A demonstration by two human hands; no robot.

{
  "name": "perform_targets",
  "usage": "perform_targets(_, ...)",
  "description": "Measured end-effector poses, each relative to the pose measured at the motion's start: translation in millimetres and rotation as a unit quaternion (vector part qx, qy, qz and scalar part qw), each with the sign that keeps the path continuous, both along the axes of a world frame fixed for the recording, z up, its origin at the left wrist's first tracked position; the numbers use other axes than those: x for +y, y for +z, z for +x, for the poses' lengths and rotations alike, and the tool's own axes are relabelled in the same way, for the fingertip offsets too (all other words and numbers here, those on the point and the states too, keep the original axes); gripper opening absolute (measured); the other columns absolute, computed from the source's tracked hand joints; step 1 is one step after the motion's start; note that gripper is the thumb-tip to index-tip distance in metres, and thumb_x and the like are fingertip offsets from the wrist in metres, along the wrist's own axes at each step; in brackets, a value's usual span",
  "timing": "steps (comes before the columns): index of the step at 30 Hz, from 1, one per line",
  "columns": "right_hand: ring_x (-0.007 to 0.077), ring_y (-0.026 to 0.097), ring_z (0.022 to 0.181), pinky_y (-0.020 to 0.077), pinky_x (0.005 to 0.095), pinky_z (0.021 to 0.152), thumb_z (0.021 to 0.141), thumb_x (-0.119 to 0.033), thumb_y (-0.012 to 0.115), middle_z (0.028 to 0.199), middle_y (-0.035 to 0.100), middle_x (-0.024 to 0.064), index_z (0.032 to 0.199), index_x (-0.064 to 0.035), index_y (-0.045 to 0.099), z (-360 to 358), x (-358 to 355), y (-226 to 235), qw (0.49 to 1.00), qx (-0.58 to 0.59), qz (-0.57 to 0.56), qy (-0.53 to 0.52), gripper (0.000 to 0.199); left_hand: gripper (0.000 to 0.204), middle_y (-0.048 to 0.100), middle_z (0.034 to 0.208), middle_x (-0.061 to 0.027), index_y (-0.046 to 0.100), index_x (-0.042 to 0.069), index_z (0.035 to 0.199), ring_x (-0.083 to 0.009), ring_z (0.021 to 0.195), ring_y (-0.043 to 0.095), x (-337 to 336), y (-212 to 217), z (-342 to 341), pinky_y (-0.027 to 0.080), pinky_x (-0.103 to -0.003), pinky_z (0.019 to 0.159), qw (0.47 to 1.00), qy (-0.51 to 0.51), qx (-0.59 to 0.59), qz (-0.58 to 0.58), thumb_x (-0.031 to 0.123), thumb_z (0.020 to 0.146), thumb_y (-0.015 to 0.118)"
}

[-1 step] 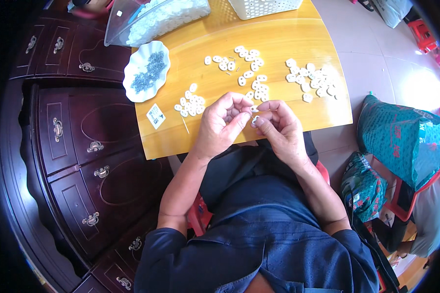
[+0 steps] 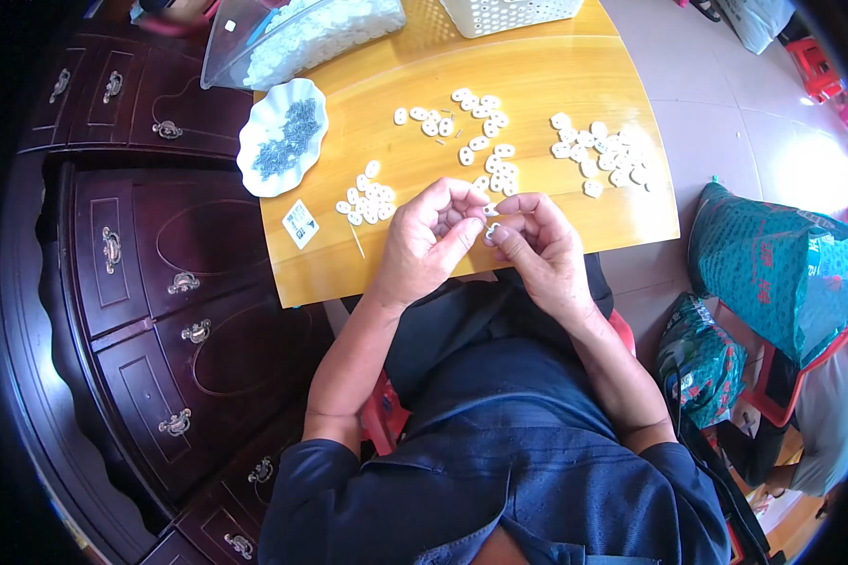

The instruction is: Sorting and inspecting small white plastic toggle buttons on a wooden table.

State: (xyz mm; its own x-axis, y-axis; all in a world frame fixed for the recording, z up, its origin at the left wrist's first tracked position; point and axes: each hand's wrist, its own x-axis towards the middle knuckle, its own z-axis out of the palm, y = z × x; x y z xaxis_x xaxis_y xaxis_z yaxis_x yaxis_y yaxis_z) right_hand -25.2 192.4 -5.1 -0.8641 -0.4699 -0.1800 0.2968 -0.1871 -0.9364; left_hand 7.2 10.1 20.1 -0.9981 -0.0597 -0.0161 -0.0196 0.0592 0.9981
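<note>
Your left hand (image 2: 431, 240) and right hand (image 2: 539, 247) meet over the near edge of the table (image 2: 556, 75), fingertips pinching one small white piece (image 2: 491, 230) between them. Beyond them on the table lie piles of white pieces (image 2: 485, 141), with a dish (image 2: 283, 137) farther left.

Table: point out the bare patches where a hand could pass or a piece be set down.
Free: the table strip between the basket and the piece clusters; the near left corner below the dish, apart from a small card. Crowded: the middle pieces, the right pile, the left pile, and the near edge where left hand and right hand meet.
</note>
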Motion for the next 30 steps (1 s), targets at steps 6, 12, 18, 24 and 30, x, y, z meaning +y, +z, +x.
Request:
perform_targets(6,0.0053,0.063,0.082,0.0521,0.0214,0.075,0.099,-0.002,0.065,0.09,0.07,0.0013,0.119,-0.0007,0.058,0.7,-0.9,-1.4,1.0,-0.001,-0.006,-0.004,0.021,0.017,0.067,0.093,-0.0006,0.063,0.001,0.111,-0.0038,0.081,0.064,0.7,2.3,1.0,0.053,-0.02,0.073,1.0,-0.006,-0.021,-0.013,-0.006,0.095,0.064)
perform_targets(12,0.0052,0.064,0.078,0.053,0.0218,0.072,0.097,-0.001,0.068,0.086,0.071,0.002,0.116,-0.0006,0.06,1.7,-0.8,-3.8,0.997,0.06,0.035,-0.013,0.02,0.019,0.067,0.092,-0.0016,0.063,0.001,0.111,-0.0044,0.08,0.064,0.9,1.5,1.2,0.052,-0.02,0.071,1.0,-0.005,-0.014,-0.013,-0.007,0.094,0.064)
perform_targets(18,0.0056,0.065,0.076,0.054,0.0229,0.07,0.095,0.0,0.07,0.085,0.072,0.0023,0.11,-0.0011,0.06,1.9,-2.9,-1.5,0.997,0.061,0.028,-0.034,0.017,0.023,0.067,0.099,-0.0011,0.062,0.002,0.115,-0.0053,0.09,0.064,0.0,3.8,2.6,0.052,-0.02,0.081,0.999,-0.019,-0.048,-0.012,-0.008,0.094,0.064)
perform_targets(24,0.0063,0.067,0.076,0.0544,0.0231,0.071,0.094,0.001,0.07,0.081,0.072,0.0026,0.103,-0.0017,0.059,-2.0,-4.3,-3.0,0.992,0.112,0.054,-0.022,0.014,0.023,0.067,0.098,-0.0009,0.063,0.002,0.114,-0.0054,0.089,0.064,-0.4,8.7,-0.6,0.053,-0.021,0.081,0.999,-0.024,-0.034,-0.027,-0.009,0.094,0.064)
perform_targets(30,0.0062,0.067,0.076,0.0541,0.0228,0.07,0.095,0.001,0.07,0.082,0.071,0.0031,0.101,-0.0015,0.058,-0.5,-5.8,2.9,0.997,0.067,0.019,-0.026,0.014,0.022,0.067,0.099,-0.0011,0.064,0.002,0.114,-0.0055,0.089,0.064,-0.9,10.5,-0.7,0.053,-0.021,0.081,0.998,-0.027,-0.038,-0.036,-0.008,0.095,0.064)
